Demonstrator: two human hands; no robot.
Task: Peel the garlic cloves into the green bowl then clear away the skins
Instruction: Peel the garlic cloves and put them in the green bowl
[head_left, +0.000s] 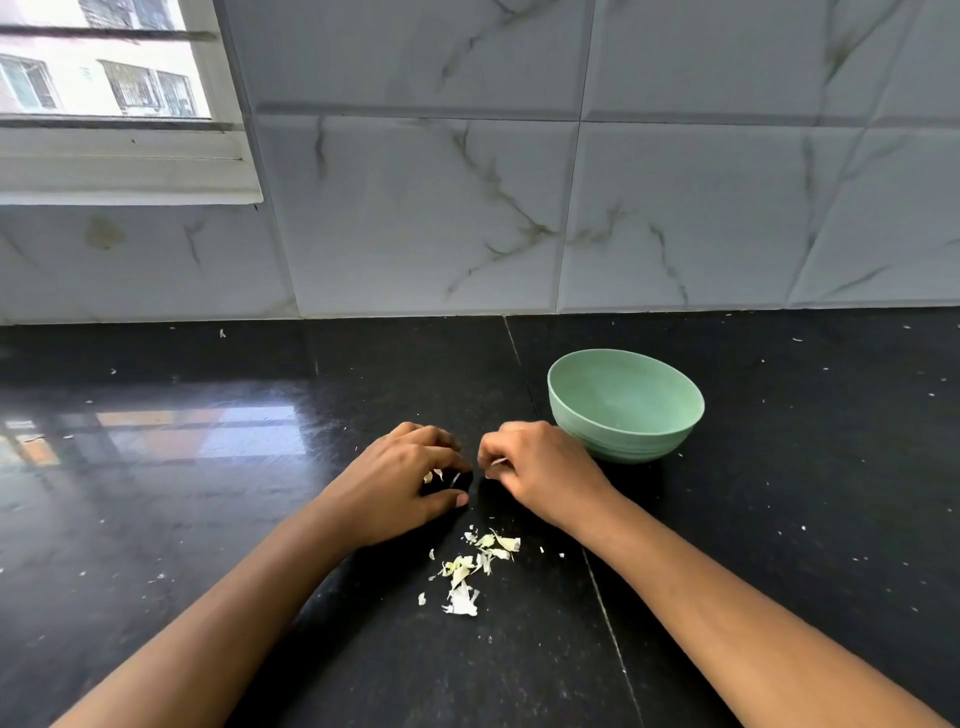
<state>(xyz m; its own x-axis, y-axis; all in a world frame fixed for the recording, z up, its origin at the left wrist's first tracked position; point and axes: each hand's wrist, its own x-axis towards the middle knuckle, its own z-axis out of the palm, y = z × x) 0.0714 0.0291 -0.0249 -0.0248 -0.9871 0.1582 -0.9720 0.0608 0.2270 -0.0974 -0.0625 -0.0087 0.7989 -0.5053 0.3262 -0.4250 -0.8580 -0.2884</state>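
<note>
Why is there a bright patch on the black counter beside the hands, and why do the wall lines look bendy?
In the head view, the glossy black counter mirrors the window, making the pale patch left of the left hand; the wide-angle lens bends the straight seams of the wall tiles toward the edges.

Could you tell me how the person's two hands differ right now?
The left hand curls over pale garlic bits, thumb stretched out; the right hand pinches a thin skin strip. The right hand sits by the green bowl; the left hand, farther off. Both have curled fingers.
</note>
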